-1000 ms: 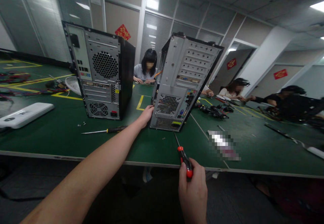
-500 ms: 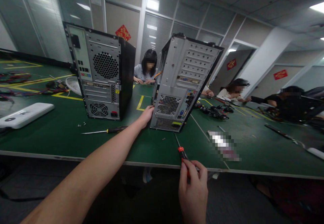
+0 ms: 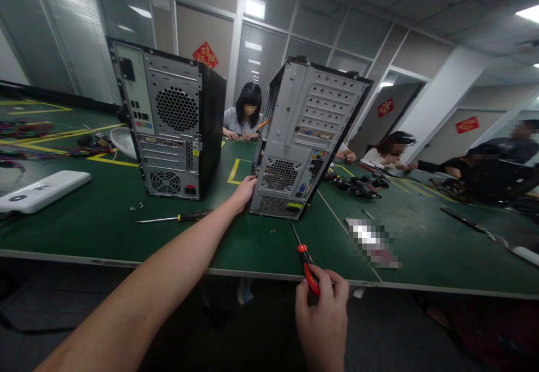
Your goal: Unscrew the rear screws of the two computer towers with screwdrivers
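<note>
A grey computer case (image 3: 290, 125) stands on the green table with its back panel towards me, leaning in view. My left hand (image 3: 245, 190) grips its lower left edge, the fingertips hidden behind the metal. In my right hand (image 3: 323, 304), the fingers and thumb close round the end of a red and black screwdriver (image 3: 309, 274). The screwdriver's shaft points up and away, its tip at the bottom edge of the case's back. Small screws (image 3: 273, 230) lie just in front of the case.
Left stands a second computer case (image 3: 174, 153), with a yellow and black screwdriver (image 3: 168, 219) before it. A white device (image 3: 46, 191) lies far left. Bundled black cables (image 3: 357, 185) and a blurred-out flat object (image 3: 373, 243) are at right. Several people sit across the table (image 3: 421, 248).
My right hand has slid slightly down towards the end of the screwdriver's handle, showing more of its red part. My left hand and the cases stay put. Another person appears at far right.
</note>
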`<action>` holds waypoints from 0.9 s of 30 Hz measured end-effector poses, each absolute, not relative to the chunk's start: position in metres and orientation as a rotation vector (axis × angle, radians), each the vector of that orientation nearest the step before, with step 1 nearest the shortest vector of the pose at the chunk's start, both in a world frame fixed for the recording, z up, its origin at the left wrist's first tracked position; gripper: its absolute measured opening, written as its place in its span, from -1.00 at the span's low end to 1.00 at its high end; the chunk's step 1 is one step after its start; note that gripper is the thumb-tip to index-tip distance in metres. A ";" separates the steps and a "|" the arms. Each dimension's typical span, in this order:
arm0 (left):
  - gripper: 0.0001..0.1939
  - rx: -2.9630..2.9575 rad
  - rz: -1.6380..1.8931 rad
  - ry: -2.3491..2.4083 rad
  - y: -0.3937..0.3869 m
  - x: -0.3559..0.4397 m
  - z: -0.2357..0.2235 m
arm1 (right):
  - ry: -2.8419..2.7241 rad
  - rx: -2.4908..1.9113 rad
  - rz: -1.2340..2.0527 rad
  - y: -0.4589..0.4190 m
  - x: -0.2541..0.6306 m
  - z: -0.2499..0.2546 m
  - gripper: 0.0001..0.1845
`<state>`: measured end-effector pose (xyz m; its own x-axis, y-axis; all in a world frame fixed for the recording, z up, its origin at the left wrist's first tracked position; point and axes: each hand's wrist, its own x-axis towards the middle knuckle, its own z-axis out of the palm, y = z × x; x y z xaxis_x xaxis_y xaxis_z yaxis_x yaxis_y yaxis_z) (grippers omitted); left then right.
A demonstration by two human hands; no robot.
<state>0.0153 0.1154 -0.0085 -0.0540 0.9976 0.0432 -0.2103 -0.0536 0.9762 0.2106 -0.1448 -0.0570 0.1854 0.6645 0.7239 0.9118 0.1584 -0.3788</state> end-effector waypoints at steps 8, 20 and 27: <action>-0.61 1.074 1.356 1.076 0.117 0.015 -0.011 | -1.531 -1.580 -0.271 -0.145 0.209 -0.056 -0.69; -0.61 1.073 1.347 1.056 0.115 0.015 -0.009 | -1.495 -1.613 -0.184 -0.147 0.207 -0.054 -0.68; -0.69 1.067 1.396 1.036 0.118 0.016 -0.011 | -1.497 -1.601 -0.182 -0.145 0.208 -0.053 -0.60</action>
